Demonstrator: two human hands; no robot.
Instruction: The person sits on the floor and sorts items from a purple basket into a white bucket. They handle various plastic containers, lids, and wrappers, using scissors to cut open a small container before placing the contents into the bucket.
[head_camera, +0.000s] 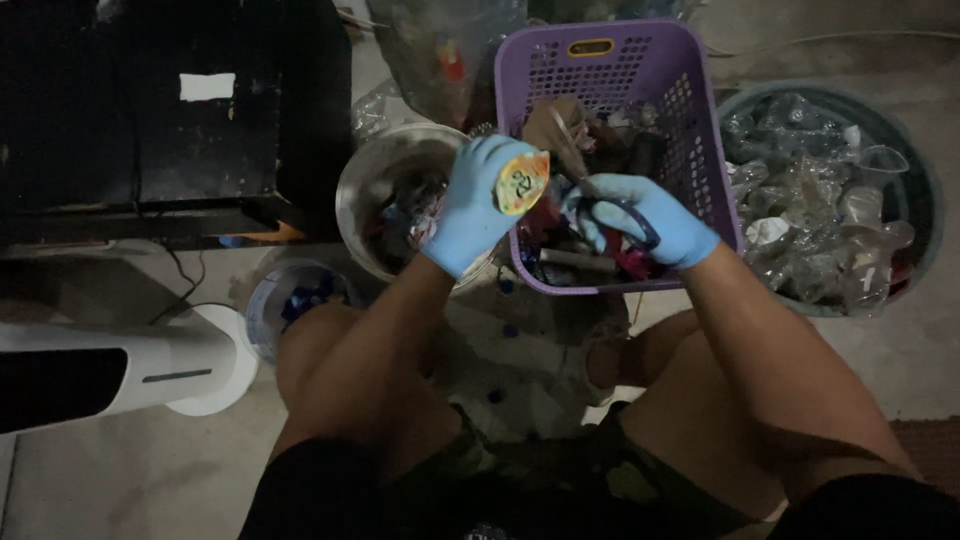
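My left hand (478, 203), in a light blue glove, holds up a small plastic cup with an orange and yellow foil lid (522, 182). My right hand (640, 215), also gloved, grips dark-handled scissors (630, 222) just to the right of the cup. Both hands hover over the near edge of a purple perforated basket (700, 140) filled with mixed scraps. My bare knees show below.
A metal bowl (372, 180) of scraps sits left of the basket. At right stands a round tub (905, 170) of clear plastic pieces. A small container of blue caps (300, 295), a white fan base (205, 365) and a black cabinet (160, 110) lie left.
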